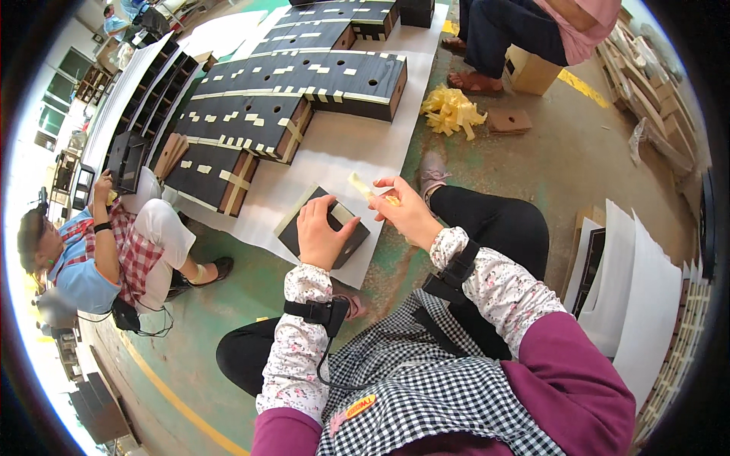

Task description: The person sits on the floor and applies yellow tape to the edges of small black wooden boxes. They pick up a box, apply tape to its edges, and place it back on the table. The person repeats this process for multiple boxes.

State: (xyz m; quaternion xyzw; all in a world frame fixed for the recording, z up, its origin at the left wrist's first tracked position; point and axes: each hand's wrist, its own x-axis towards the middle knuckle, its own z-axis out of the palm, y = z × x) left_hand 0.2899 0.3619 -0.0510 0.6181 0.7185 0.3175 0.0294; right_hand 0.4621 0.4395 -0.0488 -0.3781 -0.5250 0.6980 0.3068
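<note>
A small black box with pale tape along its edge rests at the near end of the white sheet. My left hand lies over the box with its fingers and thumb curled around its top, gripping it. To the right and just above the box is my right hand, its thumb and fingers pinched on a pale yellow strip of tape. The strip's free end sticks out toward the box without touching it.
Rows of black boxes with holes and tape pieces cover the sheet ahead. A yellow tape heap and a brown board lie on the floor at right. One co-worker sits at left, another at far right. White panels stand at right.
</note>
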